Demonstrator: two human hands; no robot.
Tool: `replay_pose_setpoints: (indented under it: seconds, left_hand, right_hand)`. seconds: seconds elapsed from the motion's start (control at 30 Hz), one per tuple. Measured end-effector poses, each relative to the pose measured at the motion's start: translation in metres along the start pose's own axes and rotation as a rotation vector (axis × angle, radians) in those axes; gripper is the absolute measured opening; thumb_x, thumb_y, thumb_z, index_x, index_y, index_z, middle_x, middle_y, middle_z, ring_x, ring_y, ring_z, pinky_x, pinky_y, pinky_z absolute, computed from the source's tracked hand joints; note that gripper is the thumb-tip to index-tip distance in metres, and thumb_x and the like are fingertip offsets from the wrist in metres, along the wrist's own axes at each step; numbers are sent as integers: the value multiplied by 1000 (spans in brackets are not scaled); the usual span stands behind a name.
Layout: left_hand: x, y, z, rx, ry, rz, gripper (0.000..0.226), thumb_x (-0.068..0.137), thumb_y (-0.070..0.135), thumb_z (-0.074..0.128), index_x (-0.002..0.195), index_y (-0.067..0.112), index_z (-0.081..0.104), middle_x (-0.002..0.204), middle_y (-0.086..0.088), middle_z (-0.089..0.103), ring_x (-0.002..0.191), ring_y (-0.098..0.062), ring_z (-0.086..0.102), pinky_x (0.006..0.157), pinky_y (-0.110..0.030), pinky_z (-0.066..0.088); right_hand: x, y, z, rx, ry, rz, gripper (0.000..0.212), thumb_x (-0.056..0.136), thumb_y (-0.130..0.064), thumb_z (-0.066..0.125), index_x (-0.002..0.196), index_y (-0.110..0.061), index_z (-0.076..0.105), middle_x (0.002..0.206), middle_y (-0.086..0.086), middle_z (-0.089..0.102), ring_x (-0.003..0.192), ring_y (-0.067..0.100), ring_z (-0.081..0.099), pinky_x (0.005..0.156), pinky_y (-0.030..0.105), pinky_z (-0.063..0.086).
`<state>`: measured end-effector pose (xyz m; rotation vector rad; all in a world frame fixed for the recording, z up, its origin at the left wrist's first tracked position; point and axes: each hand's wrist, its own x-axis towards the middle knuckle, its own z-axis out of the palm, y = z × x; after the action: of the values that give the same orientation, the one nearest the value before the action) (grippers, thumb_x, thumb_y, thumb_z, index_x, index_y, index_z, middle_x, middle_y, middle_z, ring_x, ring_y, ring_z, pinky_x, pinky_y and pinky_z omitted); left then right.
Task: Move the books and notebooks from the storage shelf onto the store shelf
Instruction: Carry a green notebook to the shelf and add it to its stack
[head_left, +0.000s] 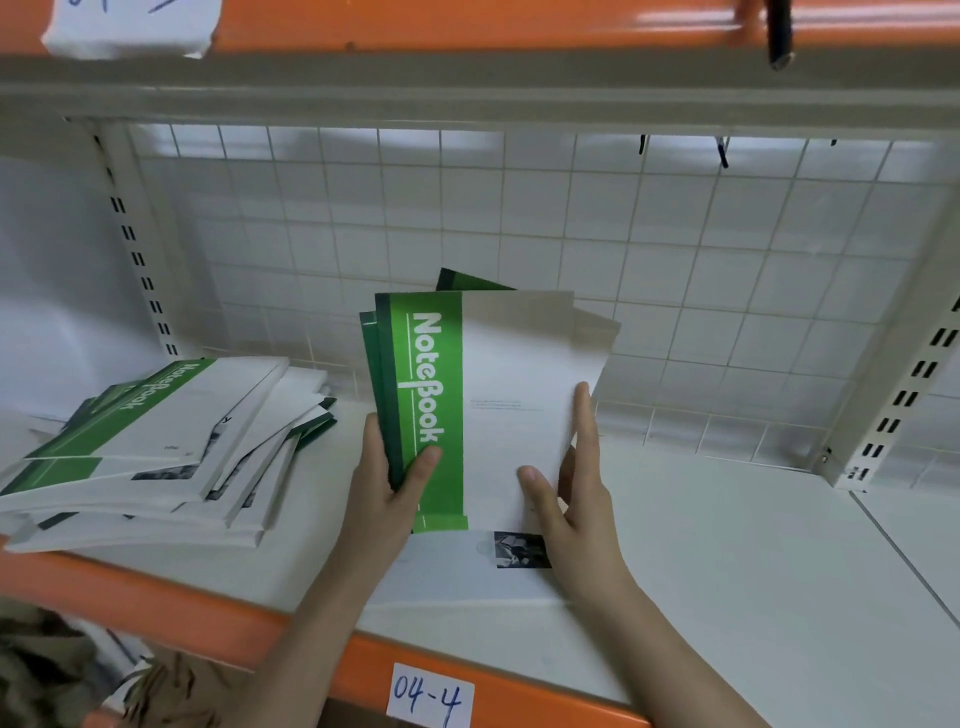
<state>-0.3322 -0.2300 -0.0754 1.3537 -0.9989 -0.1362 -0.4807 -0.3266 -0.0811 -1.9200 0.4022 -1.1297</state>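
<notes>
You hold a bundle of notebooks upright at shelf centre, left hand wrapped round the green spine, right hand loosely curled on the white edge; likely squaring them, next set them down tidily. At nine o'clock lies a loose pile. Cover reads "NoteBook"; the tag at six o'clock, "04-4"

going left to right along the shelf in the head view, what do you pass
messy pile of notebooks → left hand → upright green notebooks held by both hands → right hand → bare white shelf board → slotted upright post
</notes>
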Motion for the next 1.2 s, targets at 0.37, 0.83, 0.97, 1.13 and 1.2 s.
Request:
replay_pose_setpoints:
  seconds: [0.37,0.83,0.97,1.13,1.2]
  left_hand:
    - [1,-15,6,8,-127,-140,29,99,21,41,126,30,37,114,24,58,104,14,54,83,-2,40]
    - [0,-18,1,57,-242,-190,38,99,15,44,120,45,33,119,35,49,107,23,47,85,0,36]
    - [1,-21,1,103,-235,-185,41,99,10,43,129,33,28,120,30,47,103,27,46,82,4,35]
    - [1,-19,4,156,-195,-189,37,98,6,44,128,23,31,115,25,50,97,26,48,79,3,36]
    - [4,-15,4,176,-194,-197,35,97,6,45,126,22,34,114,18,54,97,21,52,78,2,37]
  right_hand:
    - [3,18,0,-46,-85,136,36,99,-12,44,132,-22,33,109,-35,56,100,-22,50,80,-1,35]
    - [3,30,-2,-94,-118,200,23,99,-8,41,120,-16,35,104,-24,54,92,-22,51,76,1,39]
    - [4,31,-1,-105,-125,204,20,100,-10,40,118,-15,34,101,-21,56,90,-7,57,74,2,40]
    - [1,27,0,-129,-94,203,24,99,-7,40,122,-9,36,101,-3,62,89,16,58,71,5,41]
    - [2,22,-1,-132,-101,203,28,99,-6,40,126,-7,34,103,-2,61,90,17,57,71,5,41]
